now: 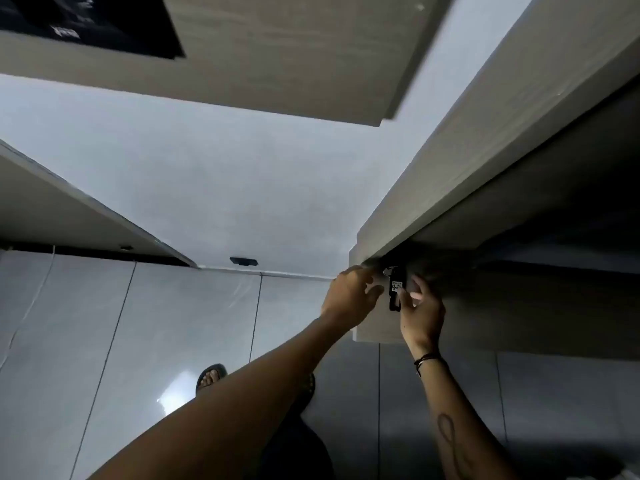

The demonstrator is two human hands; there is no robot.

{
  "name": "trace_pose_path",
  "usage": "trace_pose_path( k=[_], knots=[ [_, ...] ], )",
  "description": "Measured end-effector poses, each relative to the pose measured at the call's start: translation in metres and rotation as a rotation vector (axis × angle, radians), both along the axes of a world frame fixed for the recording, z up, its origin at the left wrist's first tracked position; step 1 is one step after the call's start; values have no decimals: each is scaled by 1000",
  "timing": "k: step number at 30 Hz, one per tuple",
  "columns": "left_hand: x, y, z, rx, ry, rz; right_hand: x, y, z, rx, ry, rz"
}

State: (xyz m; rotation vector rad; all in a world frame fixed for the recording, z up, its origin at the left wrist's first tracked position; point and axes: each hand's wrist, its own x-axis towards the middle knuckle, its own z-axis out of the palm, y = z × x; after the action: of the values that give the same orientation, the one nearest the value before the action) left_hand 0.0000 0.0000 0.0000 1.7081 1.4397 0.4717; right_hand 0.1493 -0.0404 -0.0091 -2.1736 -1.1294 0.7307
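Note:
A small black device (396,287) with a white label stands upright against the end of a grey-brown wooden panel (485,133), just under its lower edge. My right hand (422,315) pinches the device from the right, thumb on its front. My left hand (349,294) is just left of the device. Its fingers are loosely spread, the fingertips reach up to the panel's corner, and the thumb points toward the device. The fingertips are blurred. The space under the panel to the right is dark.
Glossy grey floor tiles (173,341) meet a white wall (225,174) carrying a small black fitting (243,261). Another wooden panel (277,57) hangs at the top and a cabinet edge (86,206) juts in from the left. A sandalled foot (211,375) stands on the tiles.

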Motion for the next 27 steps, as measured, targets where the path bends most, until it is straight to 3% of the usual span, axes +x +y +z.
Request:
trace_pose_path(
  k=[10, 15, 24, 27],
  knots=[
    [47, 8, -31, -46, 125, 125, 26, 37, -30, -134, -85, 102],
    [54, 6, -36, -130, 35, 238, 14, 39, -38, -147, -93, 131],
    [32, 12, -44, -207, -91, 277, 15, 42, -30, -198, 444, -101],
    [22, 10, -43, -262, -140, 289, 12, 39, -23, -250, 542, -110]
  ],
)
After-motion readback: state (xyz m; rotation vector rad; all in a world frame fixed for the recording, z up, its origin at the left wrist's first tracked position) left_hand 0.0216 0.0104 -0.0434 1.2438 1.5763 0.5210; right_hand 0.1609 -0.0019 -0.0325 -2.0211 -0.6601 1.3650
